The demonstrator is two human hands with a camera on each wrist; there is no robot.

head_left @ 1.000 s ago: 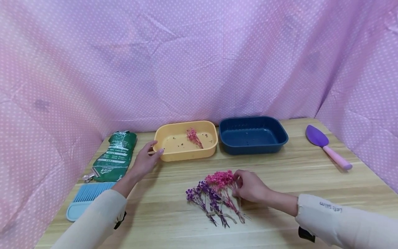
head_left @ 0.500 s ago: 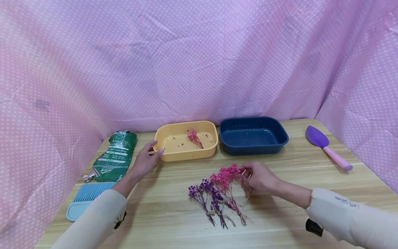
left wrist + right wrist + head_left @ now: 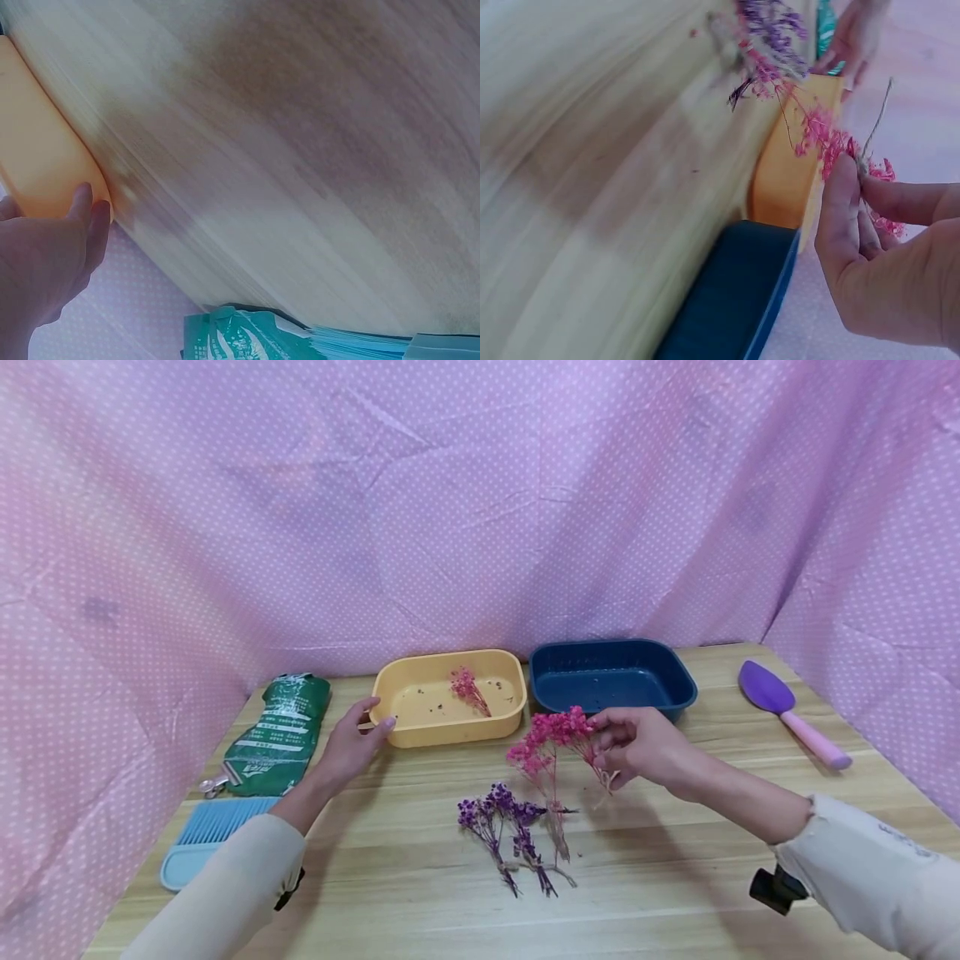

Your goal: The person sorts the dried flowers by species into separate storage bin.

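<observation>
My right hand (image 3: 645, 752) pinches a small bunch of pink dried flowers (image 3: 829, 142) between thumb and fingertips, above the table. A second pink bunch (image 3: 553, 777) hangs tangled with it, its stems reaching down near the purple bunches. On the table lie bunches of purple dried flowers (image 3: 495, 818), stems toward me. My left hand (image 3: 355, 739) holds the left end of the yellow tray (image 3: 450, 732), thumb at the front side and fingers at the outer end. Inside that tray lie one small pink bunch (image 3: 468, 691) and dark crumbs.
A dark blue tray (image 3: 611, 702) stands right of the yellow one, partly behind my right hand. Far right lies a purple scoop with a pink handle (image 3: 791, 714). At left are a clipped green bag (image 3: 281, 735) and a light blue brush (image 3: 217, 835). A polka-dot cloth (image 3: 480, 510) hangs behind.
My right hand has lifted the pink flowers up and away from the purple ones, toward the blue tray, with a second pink bunch trailing. The left hand stays on the yellow tray.
</observation>
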